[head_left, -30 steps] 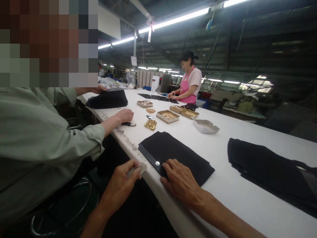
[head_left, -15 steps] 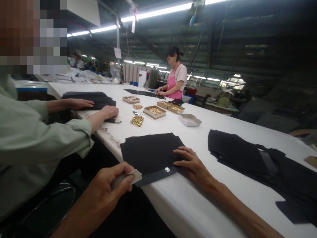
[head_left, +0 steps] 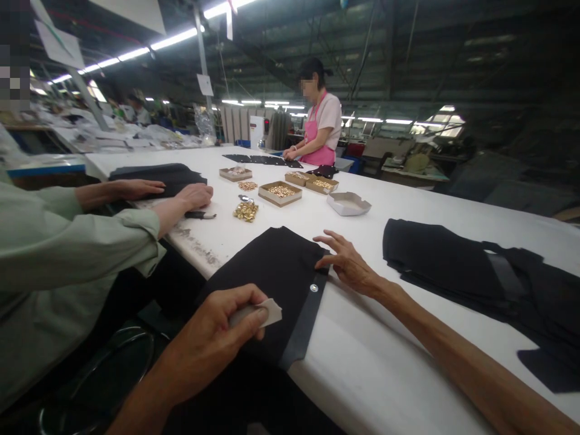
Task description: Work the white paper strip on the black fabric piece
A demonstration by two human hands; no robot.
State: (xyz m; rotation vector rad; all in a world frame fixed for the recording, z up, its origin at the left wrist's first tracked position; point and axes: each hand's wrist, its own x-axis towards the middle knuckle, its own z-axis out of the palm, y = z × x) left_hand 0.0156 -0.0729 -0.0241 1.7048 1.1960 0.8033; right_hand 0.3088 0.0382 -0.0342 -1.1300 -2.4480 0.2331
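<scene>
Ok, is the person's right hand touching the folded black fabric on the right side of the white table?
Apart: the head view shows bare white tabletop between the right hand and the folded black fabric.

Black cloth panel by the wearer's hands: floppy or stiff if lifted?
Likely floppy: the black cloth panel hangs past the table edge by the left hand with no sign of stiffness. The darker strip along one side may be somewhat stiffer. The metal snap probably adds slight weight there.
</scene>
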